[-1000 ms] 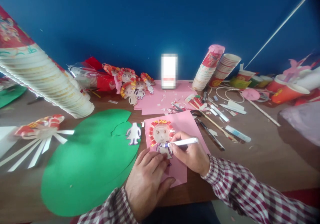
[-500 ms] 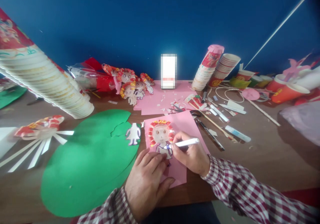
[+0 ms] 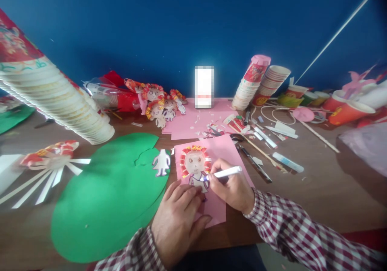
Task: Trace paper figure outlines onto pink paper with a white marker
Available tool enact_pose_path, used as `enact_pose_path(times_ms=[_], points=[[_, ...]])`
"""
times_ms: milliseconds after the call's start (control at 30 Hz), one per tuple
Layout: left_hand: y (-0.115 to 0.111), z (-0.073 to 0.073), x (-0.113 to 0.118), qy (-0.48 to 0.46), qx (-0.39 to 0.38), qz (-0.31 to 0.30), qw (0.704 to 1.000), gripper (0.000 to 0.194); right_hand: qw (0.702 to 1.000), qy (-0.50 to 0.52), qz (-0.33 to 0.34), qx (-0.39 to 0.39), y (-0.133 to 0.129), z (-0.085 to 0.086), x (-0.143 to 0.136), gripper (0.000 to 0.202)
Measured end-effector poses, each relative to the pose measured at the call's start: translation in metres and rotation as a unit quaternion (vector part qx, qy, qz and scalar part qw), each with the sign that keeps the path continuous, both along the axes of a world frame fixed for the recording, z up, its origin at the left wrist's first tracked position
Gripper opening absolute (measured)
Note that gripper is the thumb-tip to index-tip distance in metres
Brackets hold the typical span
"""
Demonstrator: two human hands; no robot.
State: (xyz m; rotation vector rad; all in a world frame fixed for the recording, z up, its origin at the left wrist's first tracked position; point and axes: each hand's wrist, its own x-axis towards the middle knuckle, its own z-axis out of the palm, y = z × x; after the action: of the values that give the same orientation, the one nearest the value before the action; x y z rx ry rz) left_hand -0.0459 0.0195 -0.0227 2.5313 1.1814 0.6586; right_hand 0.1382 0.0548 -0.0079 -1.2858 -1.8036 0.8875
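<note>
Pinched in the fingers of my right hand (image 3: 231, 188) is a white marker (image 3: 228, 172), its dark tip at the chest of a paper doll (image 3: 196, 163). The doll has a drawn face, a red-and-yellow frilled head and a white body outlined in purple. It lies on a pink paper sheet (image 3: 219, 146). My left hand (image 3: 178, 212) rests flat over the doll's lower body and the sheet, fingers stretched out, hiding part of the legs. Left of the sheet, a white body-shaped cutout (image 3: 161, 162) lies on a green paper piece (image 3: 105, 198).
Stacked paper cups (image 3: 69, 98) lean at the left. More cup stacks (image 3: 250, 81) stand at the back right. Several finished-looking dolls (image 3: 155, 102) lie behind the green paper. Markers (image 3: 266, 137), a glue tube (image 3: 288, 162) and a black pen (image 3: 255, 163) lie to the right.
The marker tip has shifted slightly to the right across the doll's chest, my right hand moving with it. My left hand has stayed in place.
</note>
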Motion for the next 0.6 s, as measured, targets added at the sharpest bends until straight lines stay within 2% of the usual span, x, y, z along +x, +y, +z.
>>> enact_pose_path(times_ms=[400,600], points=[[0.0006,0.0001,-0.0001,-0.005,0.003,-0.003,1.0,0.027,1.0,0.002,0.008,-0.02,0.0018,-0.0014,0.0003,0.012],[0.0011,0.001,0.0003,0.003,0.001,-0.005,1.0,0.026,0.997,0.07,-0.01,-0.044,0.0021,0.0005,0.0025,0.016]])
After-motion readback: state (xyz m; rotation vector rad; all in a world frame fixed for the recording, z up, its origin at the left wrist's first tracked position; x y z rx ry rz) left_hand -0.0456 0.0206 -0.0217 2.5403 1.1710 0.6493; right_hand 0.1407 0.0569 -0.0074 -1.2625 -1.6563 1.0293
